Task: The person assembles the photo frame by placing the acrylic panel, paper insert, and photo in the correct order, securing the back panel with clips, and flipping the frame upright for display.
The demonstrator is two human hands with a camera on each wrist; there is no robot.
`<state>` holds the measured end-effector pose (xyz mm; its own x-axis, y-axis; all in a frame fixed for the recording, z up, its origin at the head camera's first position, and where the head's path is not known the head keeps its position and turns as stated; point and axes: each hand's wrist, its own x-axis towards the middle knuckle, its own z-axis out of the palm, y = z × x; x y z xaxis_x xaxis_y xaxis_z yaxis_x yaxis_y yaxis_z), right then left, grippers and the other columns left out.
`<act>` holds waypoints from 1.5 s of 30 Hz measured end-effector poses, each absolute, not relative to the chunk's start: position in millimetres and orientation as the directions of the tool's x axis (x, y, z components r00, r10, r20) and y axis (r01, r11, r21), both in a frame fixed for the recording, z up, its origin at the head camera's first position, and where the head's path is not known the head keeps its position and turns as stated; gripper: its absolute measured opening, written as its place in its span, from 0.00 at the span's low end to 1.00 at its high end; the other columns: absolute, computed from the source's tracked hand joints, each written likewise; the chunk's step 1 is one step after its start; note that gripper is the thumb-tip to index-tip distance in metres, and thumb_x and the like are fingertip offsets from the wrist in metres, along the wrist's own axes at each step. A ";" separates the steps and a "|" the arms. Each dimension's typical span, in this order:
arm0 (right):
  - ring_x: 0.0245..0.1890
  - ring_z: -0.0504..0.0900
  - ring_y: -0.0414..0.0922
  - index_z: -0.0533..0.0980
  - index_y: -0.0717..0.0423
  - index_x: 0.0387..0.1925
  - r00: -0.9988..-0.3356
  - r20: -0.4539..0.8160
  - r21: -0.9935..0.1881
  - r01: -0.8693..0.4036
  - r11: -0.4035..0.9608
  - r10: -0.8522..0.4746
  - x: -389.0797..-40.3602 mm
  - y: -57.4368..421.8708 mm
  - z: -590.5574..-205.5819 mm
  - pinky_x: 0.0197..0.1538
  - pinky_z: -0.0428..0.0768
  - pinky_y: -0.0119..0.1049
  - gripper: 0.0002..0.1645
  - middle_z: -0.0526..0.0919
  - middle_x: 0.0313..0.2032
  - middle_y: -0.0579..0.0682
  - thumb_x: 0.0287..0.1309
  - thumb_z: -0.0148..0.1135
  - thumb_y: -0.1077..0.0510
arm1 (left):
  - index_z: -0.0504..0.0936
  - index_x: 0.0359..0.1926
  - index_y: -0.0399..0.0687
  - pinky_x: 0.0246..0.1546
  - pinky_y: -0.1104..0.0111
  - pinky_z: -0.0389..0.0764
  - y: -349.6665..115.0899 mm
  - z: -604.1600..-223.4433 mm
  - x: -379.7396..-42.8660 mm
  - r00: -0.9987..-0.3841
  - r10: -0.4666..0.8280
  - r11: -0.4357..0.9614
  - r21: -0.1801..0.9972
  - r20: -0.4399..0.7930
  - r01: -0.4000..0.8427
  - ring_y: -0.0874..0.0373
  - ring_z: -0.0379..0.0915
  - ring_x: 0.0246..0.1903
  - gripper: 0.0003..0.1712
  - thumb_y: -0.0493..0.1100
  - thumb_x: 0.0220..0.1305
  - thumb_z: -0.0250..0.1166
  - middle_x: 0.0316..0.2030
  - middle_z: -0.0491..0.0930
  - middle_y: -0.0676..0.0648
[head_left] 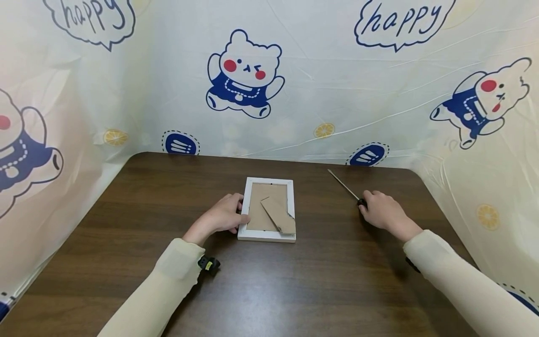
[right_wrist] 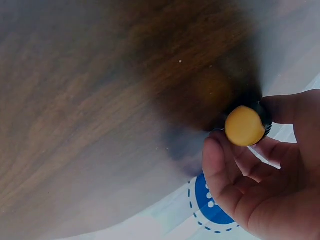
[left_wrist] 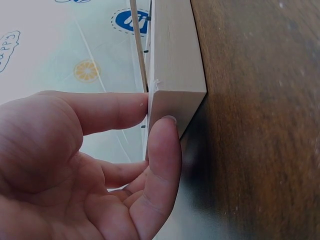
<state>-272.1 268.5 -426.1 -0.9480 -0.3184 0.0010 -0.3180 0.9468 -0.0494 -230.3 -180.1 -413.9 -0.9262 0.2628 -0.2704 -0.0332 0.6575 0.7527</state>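
Observation:
A white picture frame (head_left: 266, 237) lies face down on the table, its brown backing board and cardboard stand (head_left: 281, 216) facing up. My left hand (head_left: 222, 213) grips the frame's left side. In the left wrist view, the thumb presses on the back of the frame (left_wrist: 175, 50) while a curled finger touches its outer edge. At the right, my right hand (head_left: 384, 209) holds a screwdriver (head_left: 343, 184) by its handle, the thin metal shaft pointing away and to the left. The yellow handle end (right_wrist: 244, 126) shows between thumb and fingers in the right wrist view.
Both hands work over a dark brown wooden table (head_left: 320, 281). A pale printed curtain (head_left: 303, 93) with cartoon bears hangs around its back and sides. A small black device (head_left: 208, 264) is worn at the left wrist.

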 end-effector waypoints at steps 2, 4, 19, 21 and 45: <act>0.37 0.84 0.63 0.76 0.68 0.42 -0.945 0.007 -0.057 -0.326 0.944 -0.326 -272.7 268.1 -425.9 0.40 0.83 0.63 0.12 0.81 0.35 0.65 0.70 0.61 0.59 | 0.64 0.73 0.28 0.27 0.64 0.88 -180.1 -414.1 -230.2 -0.927 0.262 0.658 0.752 -0.269 -0.032 0.51 0.79 0.32 0.36 0.35 0.70 0.68 0.56 0.71 0.31; 0.35 0.84 0.62 0.75 0.67 0.40 -0.943 0.009 -0.065 -0.331 0.941 -0.331 -273.2 267.9 -426.0 0.38 0.83 0.61 0.10 0.81 0.33 0.63 0.70 0.61 0.60 | 0.64 0.73 0.28 0.28 0.64 0.88 -180.1 -413.8 -229.9 -0.926 0.264 0.659 0.752 -0.270 -0.031 0.51 0.79 0.32 0.36 0.35 0.70 0.68 0.56 0.71 0.31; 0.29 0.78 0.52 0.71 0.62 0.35 -0.944 -0.018 -0.165 -0.322 0.932 -0.329 -272.7 262.2 -424.7 0.33 0.78 0.51 0.09 0.77 0.28 0.56 0.73 0.58 0.62 | 0.64 0.74 0.29 0.29 0.64 0.88 -180.3 -413.4 -230.1 -0.924 0.259 0.661 0.750 -0.281 -0.043 0.51 0.79 0.33 0.36 0.36 0.70 0.68 0.57 0.71 0.32; 0.28 0.77 0.52 0.70 0.63 0.37 -0.943 -0.027 -0.183 -0.321 0.929 -0.331 -272.7 260.5 -422.8 0.32 0.77 0.50 0.09 0.76 0.28 0.55 0.75 0.56 0.62 | 0.64 0.74 0.29 0.29 0.64 0.88 -180.4 -413.3 -230.0 -0.924 0.258 0.659 0.751 -0.282 -0.044 0.51 0.79 0.33 0.37 0.36 0.70 0.68 0.57 0.71 0.32; 0.35 0.81 0.51 0.75 0.68 0.53 -0.909 0.046 -0.308 -0.408 0.859 -0.415 -261.9 224.3 -404.4 0.40 0.82 0.52 0.13 0.83 0.36 0.55 0.79 0.54 0.61 | 0.65 0.72 0.27 0.26 0.64 0.88 -181.1 -415.2 -230.5 -0.927 0.270 0.647 0.762 -0.262 -0.027 0.51 0.78 0.30 0.36 0.34 0.69 0.68 0.56 0.69 0.31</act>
<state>-261.9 224.3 -404.4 -0.9086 -0.4151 0.0459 -0.4082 0.8594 -0.3080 -230.5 -181.1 -415.2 -0.9267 0.2695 -0.2618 -0.0270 0.6472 0.7618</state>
